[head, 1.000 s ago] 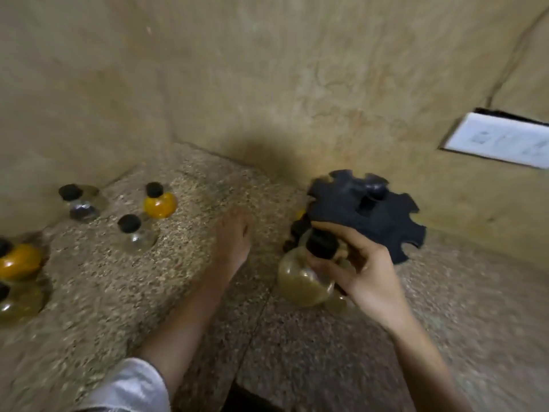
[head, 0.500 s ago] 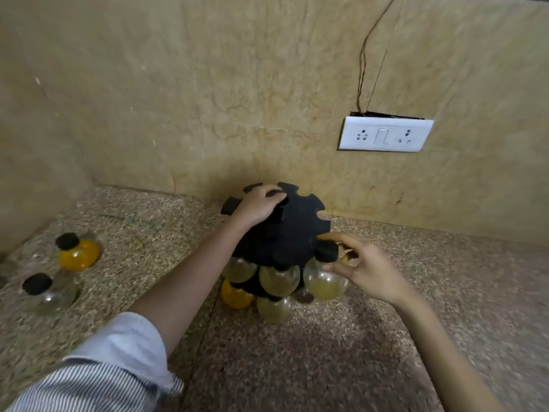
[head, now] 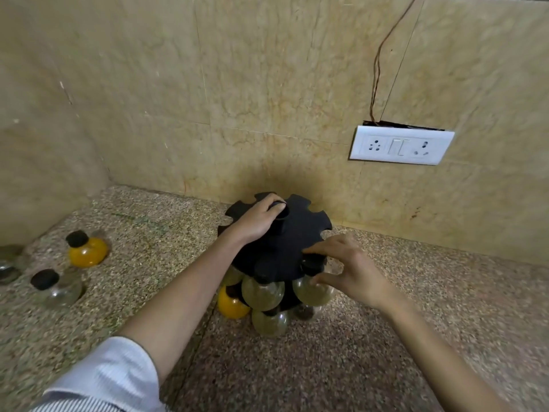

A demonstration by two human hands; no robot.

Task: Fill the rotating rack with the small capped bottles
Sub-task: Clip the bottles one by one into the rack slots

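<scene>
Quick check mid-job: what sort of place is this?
Probably a home kitchen corner: a speckled stone counter, a tiled wall with a switch-and-socket plate, and a black rack holding small bottles.

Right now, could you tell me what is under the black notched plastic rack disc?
Round glass bottles: the right hand pinches one pale yellow bottle beside another; lower, an orange bottle. The disc and left hand gripping it hide the far side.

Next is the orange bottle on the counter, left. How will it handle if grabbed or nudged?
The orange bottle has a round body, so a sideways nudge would probably tip and roll it. It looks full, so likely heavy for its size. The black cap seems the surest grip; the body looks smooth, maybe slippery.
</scene>
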